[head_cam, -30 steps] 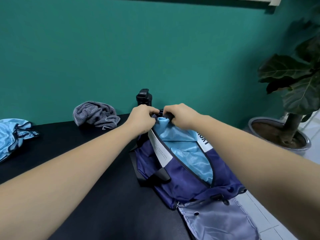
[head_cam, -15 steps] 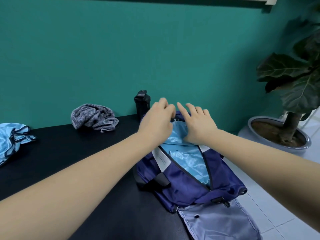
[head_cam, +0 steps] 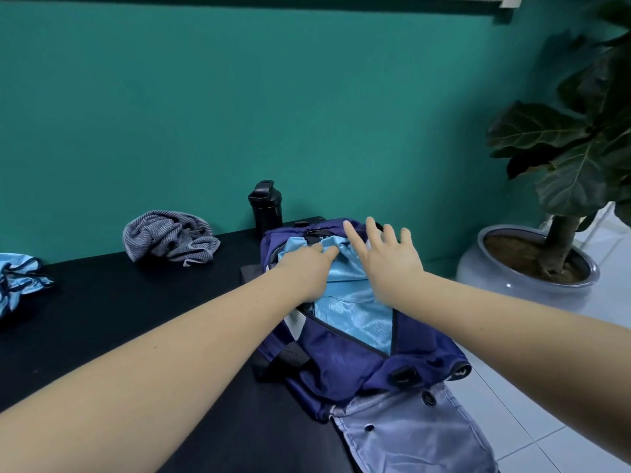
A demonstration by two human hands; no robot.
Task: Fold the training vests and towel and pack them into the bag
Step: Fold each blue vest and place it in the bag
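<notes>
A navy bag (head_cam: 345, 361) lies open on the black table (head_cam: 112, 312) at its right end. A light blue vest (head_cam: 355, 312) fills the bag's opening. My left hand (head_cam: 307, 268) presses on the vest's far part with fingers curled onto the fabric. Beside it my right hand (head_cam: 386, 257) lies flat on the vest with fingers spread, holding nothing. A second light blue vest (head_cam: 17, 281) lies crumpled at the table's far left. A grey striped towel (head_cam: 170, 238) sits bunched near the wall.
A black bottle (head_cam: 265, 208) stands against the teal wall behind the bag. The bag's pale grey flap (head_cam: 409, 438) hangs over the table's right edge. A potted plant (head_cam: 532, 264) stands on the tiled floor to the right.
Both hands let go of the bag's far end and came down flat onto the blue vest. The view has tilted slightly, and the bag's far rim now shows.
</notes>
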